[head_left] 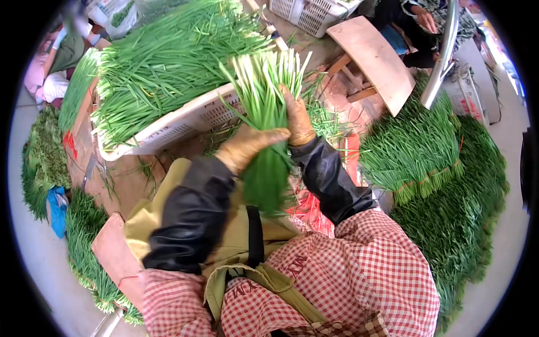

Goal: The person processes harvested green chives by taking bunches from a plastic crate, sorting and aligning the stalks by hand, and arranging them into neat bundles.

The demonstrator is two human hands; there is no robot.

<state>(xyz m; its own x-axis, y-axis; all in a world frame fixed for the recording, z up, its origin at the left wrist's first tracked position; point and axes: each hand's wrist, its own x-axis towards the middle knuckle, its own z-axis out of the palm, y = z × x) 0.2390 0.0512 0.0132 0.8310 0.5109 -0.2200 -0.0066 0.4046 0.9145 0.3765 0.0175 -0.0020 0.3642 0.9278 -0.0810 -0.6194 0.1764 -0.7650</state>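
A thick bunch of garlic chives [266,118] stands upright before my chest, its pale cut ends up and its dark green leaves hanging down. Around the middle of it my gloved left hand [247,147] is closed, thumb across the front. My gloved right hand [298,115] grips the bunch from the right side, higher up near the pale stems; part of its fingers is hidden behind the stalks. Just beyond, a white plastic crate [168,128] is heaped with loose garlic chives [174,62].
Tied chive bundles [415,146] are piled on the right. More greens [48,146] lie at the far left near a blue bag [56,210]. A wooden stool [373,59] and a metal pole [441,62] stand at upper right. Red ties [311,213] lie by my lap. Other people sit nearby.
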